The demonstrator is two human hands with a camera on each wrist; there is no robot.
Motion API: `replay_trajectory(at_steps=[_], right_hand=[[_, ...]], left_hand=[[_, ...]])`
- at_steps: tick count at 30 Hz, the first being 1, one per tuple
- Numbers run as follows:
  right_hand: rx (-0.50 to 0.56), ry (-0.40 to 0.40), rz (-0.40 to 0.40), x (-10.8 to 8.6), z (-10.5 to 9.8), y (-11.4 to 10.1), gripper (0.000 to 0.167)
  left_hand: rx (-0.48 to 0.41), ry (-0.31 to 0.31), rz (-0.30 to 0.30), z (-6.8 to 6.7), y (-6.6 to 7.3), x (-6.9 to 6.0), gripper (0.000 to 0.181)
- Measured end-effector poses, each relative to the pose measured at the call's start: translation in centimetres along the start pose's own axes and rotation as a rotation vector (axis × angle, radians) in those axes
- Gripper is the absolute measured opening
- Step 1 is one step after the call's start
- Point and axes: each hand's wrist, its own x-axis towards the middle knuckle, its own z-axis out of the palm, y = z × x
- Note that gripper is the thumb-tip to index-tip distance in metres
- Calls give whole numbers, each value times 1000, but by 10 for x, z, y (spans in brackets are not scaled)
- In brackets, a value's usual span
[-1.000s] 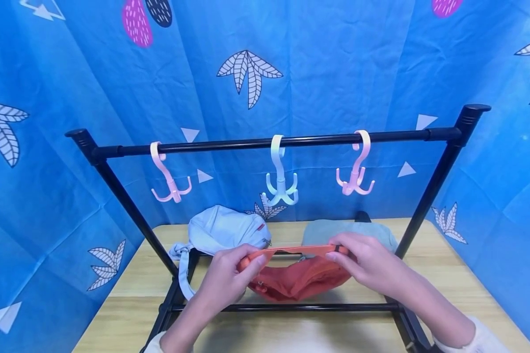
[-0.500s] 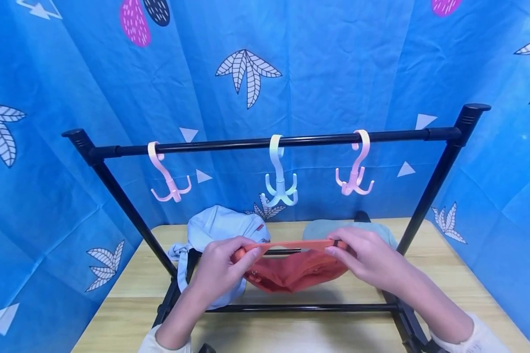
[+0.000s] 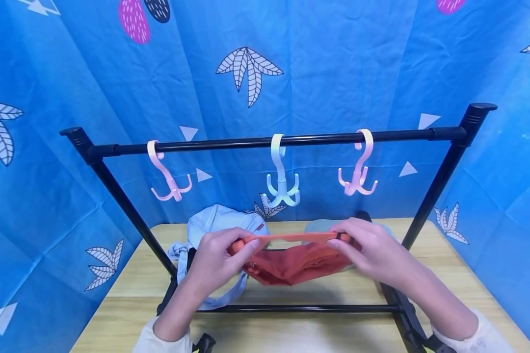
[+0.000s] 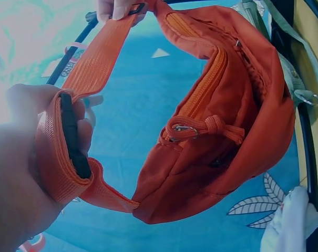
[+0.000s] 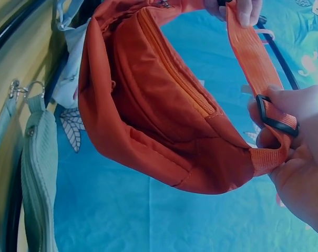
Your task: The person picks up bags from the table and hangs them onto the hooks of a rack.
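Observation:
An orange-red waist bag [image 3: 287, 264] hangs in the air by its orange strap [image 3: 291, 238], which both hands stretch level between them. My left hand [image 3: 218, 257] grips the strap's left end, its fingers curled round webbing and a black buckle [image 4: 74, 136]. At the other end my right hand [image 3: 371, 250] pinches the strap beside a black slider [image 5: 277, 115]. The bag sags below, its zipped front pocket [image 5: 169, 63] showing in the right wrist view. A looped cord zipper pull [image 4: 201, 128] shows in the left wrist view. Three hooks hang above the hands; the light blue middle one [image 3: 280, 171] is nearest.
The black rack's top bar [image 3: 229, 144] also carries a pink hook on the left [image 3: 167, 171] and one on the right [image 3: 359, 164]. A light blue bag [image 3: 216, 219] lies back left on the wooden table [image 3: 123, 274]. A grey-green bag [image 5: 40, 173] lies back right, partly behind my right hand.
Both hands have risen a little with the orange-red waist bag, and the left has shifted slightly left. The strap is pulled straighter. The hooks and the other bags stay in place.

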Motion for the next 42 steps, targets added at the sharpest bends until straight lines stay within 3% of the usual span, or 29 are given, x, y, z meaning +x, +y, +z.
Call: replay_trajectory(at_steps=[15,26,36,39,42], right_hand=[[-9,54,-34,7,-8,-3,37],[-4,122,-61,13,-13,-7,20],[-29,158,-49,20,-14,-9,23],[-34,177,-57,23,-14,-10,14],[-35,200,-66,27,-15,-11,30]], left_hand=[[24,31,56,-11,7,12,16],[33,60,112,-18,12,20,22],[46,75,140,-24,14,27,21],[61,89,166,-25,14,29,21],[65,92,178,-27,15,32,19]])
